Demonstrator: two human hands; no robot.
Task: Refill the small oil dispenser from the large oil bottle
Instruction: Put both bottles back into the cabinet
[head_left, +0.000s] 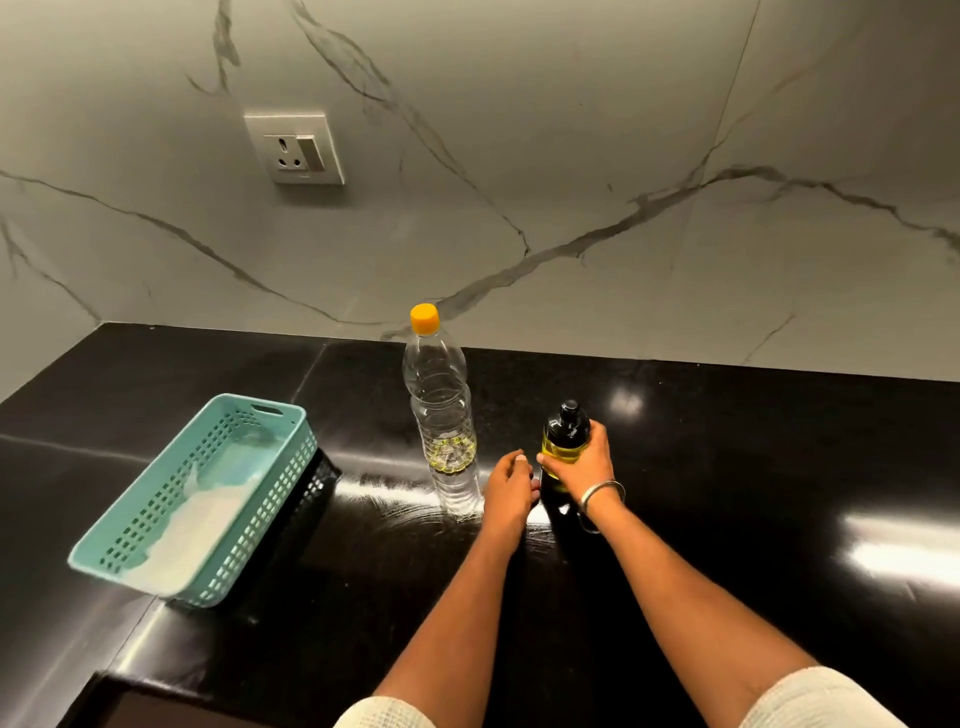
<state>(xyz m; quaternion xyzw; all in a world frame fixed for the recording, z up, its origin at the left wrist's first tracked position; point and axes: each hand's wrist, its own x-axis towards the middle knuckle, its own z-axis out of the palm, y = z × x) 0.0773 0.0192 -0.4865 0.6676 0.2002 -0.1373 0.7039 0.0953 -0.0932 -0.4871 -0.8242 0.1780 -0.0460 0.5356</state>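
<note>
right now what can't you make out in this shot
All from the head view:
- Small dark oil dispenser with black cap: the right hand wraps its middle, hiding the oil level.
- Left hand: fingertips are curled away from the camera, so its grip is unclear.
- Large clear plastic bottle with yellow cap: oil level is hard to judge because of glare.
- Teal plastic basket: the white contents are blurred.

Glossy black stone counter with bright reflections. Smooth, matt white marble-look wall with grey veins. Clear ribbed plastic oil bottle, orange plastic cap. Perforated teal plastic basket. Shiny metal bangle.
</note>
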